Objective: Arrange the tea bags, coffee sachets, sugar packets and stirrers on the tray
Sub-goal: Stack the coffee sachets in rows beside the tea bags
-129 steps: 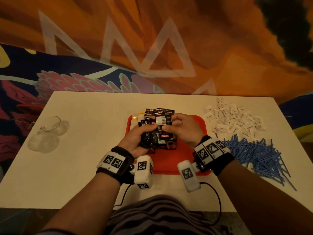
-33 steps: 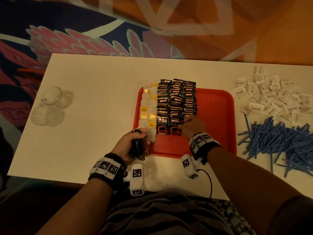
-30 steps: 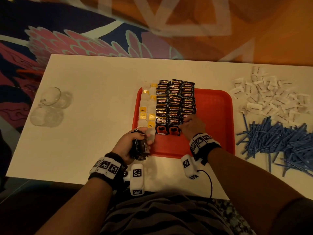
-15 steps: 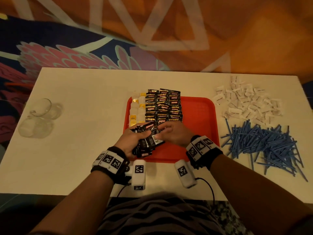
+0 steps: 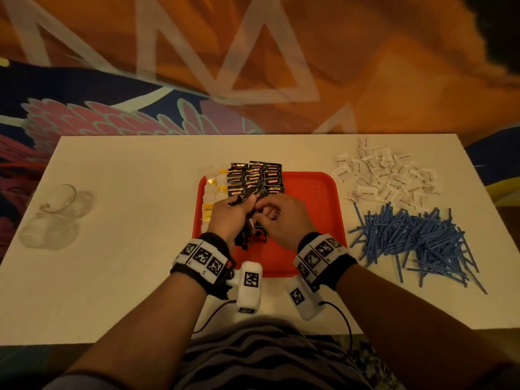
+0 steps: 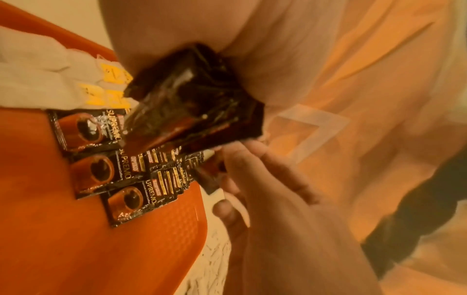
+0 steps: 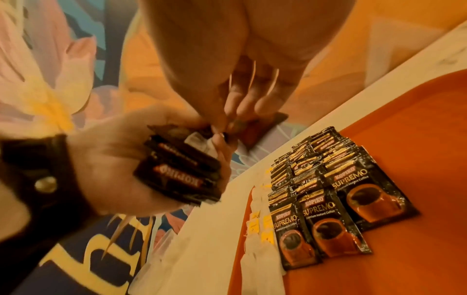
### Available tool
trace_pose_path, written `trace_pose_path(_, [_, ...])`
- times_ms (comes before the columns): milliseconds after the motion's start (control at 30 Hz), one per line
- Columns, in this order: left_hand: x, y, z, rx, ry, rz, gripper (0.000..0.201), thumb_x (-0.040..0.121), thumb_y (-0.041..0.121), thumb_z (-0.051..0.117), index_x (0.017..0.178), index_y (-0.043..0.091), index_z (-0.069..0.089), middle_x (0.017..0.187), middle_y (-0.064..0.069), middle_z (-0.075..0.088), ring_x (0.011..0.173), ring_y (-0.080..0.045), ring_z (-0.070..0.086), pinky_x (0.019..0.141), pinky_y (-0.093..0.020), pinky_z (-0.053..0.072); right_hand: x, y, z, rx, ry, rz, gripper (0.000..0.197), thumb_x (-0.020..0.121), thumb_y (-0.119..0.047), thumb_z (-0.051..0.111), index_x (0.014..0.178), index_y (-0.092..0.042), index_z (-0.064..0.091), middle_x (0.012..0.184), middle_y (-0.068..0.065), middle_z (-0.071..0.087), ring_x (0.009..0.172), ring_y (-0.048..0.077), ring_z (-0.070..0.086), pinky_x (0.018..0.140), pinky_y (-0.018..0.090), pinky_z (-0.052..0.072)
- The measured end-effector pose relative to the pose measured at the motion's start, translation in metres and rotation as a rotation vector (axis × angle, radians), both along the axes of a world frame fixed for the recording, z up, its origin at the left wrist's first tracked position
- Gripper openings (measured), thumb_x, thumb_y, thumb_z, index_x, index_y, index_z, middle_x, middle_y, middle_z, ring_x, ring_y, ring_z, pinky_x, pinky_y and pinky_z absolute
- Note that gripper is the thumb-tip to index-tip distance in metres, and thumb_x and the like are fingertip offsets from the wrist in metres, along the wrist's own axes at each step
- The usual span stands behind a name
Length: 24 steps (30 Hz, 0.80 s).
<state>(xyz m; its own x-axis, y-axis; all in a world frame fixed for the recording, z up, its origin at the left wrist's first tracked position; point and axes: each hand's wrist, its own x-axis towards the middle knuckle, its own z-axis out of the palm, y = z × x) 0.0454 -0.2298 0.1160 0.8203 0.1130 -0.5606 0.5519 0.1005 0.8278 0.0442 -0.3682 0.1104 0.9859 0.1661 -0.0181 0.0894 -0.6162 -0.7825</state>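
Both hands meet over the near left part of the red plastic tray point(image 5: 309, 220). The left hand point(image 5: 229, 218) grips a stack of black coffee sachets point(image 7: 179, 169), fingers curled round it; the right hand point(image 5: 284, 220) pinches one sachet at the stack's top edge with thumb and fingertips. Half a second ago the hands were lower and nearer the tray's front rim; now they sit further in, over the near ends of the laid rows, and a second ago the right hand was alone on the tray.

Three overlapping rows of black coffee sachets point(image 5: 254, 175) run front to back on the tray, their far ends past its back rim. White tea bags with yellow tags point(image 5: 213, 187) lie in a column just beside them on the tray's left rim. The tray's right half is bare red.

On the white table point(image 5: 135, 198), white sugar packets point(image 5: 385, 175) are heaped right of the tray, with blue stirrers point(image 5: 416, 240) piled nearer. Clear glass cups point(image 5: 53, 215) stand at the far left.
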Motion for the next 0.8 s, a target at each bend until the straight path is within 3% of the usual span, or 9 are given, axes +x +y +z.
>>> trace_pose_path(67, [0.002,0.003,0.001,0.013,0.015,0.009,0.011,0.094,0.020,0.067,0.095,0.014,0.076,0.093,-0.011,0.077,0.093,-0.034,0.073,0.090,-0.054,0.057,0.000,-0.007,0.001,0.054,0.042,-0.091,0.014,0.077,-0.026,0.080,0.088,-0.023,0.071,0.086,-0.007,0.060,0.066,0.002,0.053,0.062,0.013,0.042])
trace_pose_path(167, [0.001,0.004,0.006,0.026,0.009,-0.065,0.011,0.095,0.018,0.067,0.093,0.013,0.076,0.091,-0.013,0.077,0.092,-0.036,0.073,0.087,-0.055,0.058,0.004,-0.020,0.004,0.152,0.214,-0.189,0.027,0.080,-0.028,0.079,0.100,-0.027,0.062,0.098,-0.011,0.062,0.072,0.005,0.060,0.058,0.017,0.047])
trace_pose_path(267, [0.000,0.003,0.009,-0.032,0.023,-0.087,0.017,0.093,0.030,0.069,0.094,0.014,0.075,0.093,-0.014,0.077,0.087,-0.033,0.073,0.087,-0.055,0.058,0.008,-0.024,0.006,0.209,0.361,-0.138,0.016,0.085,-0.019,0.075,0.087,-0.027,0.062,0.094,-0.002,0.067,0.068,0.011,0.067,0.054,0.019,0.050])
trace_pose_path(333, [0.000,0.001,0.006,-0.060,0.070,-0.060,0.028,0.091,0.041,0.069,0.097,0.014,0.075,0.096,-0.015,0.076,0.086,-0.031,0.072,0.088,-0.052,0.057,0.010,-0.023,0.001,0.225,0.369,-0.149,0.020,0.083,-0.014,0.076,0.081,-0.028,0.062,0.087,0.002,0.068,0.062,0.012,0.068,0.055,0.022,0.052])
trace_pose_path(467, [0.003,0.000,-0.005,-0.087,0.181,-0.013,0.032,0.092,0.045,0.067,0.099,0.014,0.071,0.108,-0.022,0.072,0.094,-0.037,0.069,0.098,-0.057,0.051,0.008,-0.019,-0.010,0.232,0.331,-0.143,0.021,0.078,-0.012,0.080,0.075,-0.029,0.067,0.076,0.002,0.071,0.067,0.015,0.070,0.067,0.032,0.059])
trace_pose_path(567, [0.004,0.000,-0.012,-0.093,0.206,0.010,0.038,0.088,0.046,0.071,0.108,0.013,0.070,0.103,-0.014,0.075,0.096,-0.033,0.072,0.096,-0.054,0.053,0.006,-0.020,-0.019,0.181,0.317,-0.150,0.012,0.079,-0.016,0.079,0.081,-0.024,0.071,0.079,0.000,0.073,0.072,0.013,0.070,0.072,0.030,0.060])
trace_pose_path(633, [0.002,0.002,-0.020,-0.108,0.220,0.042,0.040,0.086,0.044,0.074,0.108,0.012,0.070,0.095,-0.013,0.076,0.089,-0.032,0.073,0.087,-0.049,0.057,0.007,-0.024,-0.025,0.172,0.328,-0.178,0.015,0.080,-0.015,0.079,0.080,-0.027,0.069,0.080,0.000,0.073,0.075,0.014,0.071,0.075,0.033,0.060])
trace_pose_path(733, [-0.002,-0.001,-0.030,-0.080,0.294,0.023,0.032,0.093,0.041,0.067,0.096,0.008,0.067,0.072,-0.007,0.069,0.065,-0.024,0.064,0.069,-0.038,0.053,0.005,-0.027,-0.029,0.137,0.341,-0.129,0.010,0.081,-0.016,0.078,0.083,-0.023,0.072,0.082,-0.007,0.070,0.077,0.008,0.069,0.075,0.024,0.057])
trace_pose_path(800, [-0.002,-0.004,-0.036,-0.038,0.302,-0.003,0.033,0.094,0.042,0.065,0.095,0.009,0.065,0.082,-0.009,0.069,0.077,-0.025,0.065,0.082,-0.043,0.056,0.002,-0.026,-0.031,0.147,0.341,-0.085,0.009,0.082,-0.014,0.076,0.083,-0.022,0.072,0.081,-0.010,0.068,0.075,0.001,0.066,0.068,0.014,0.053])
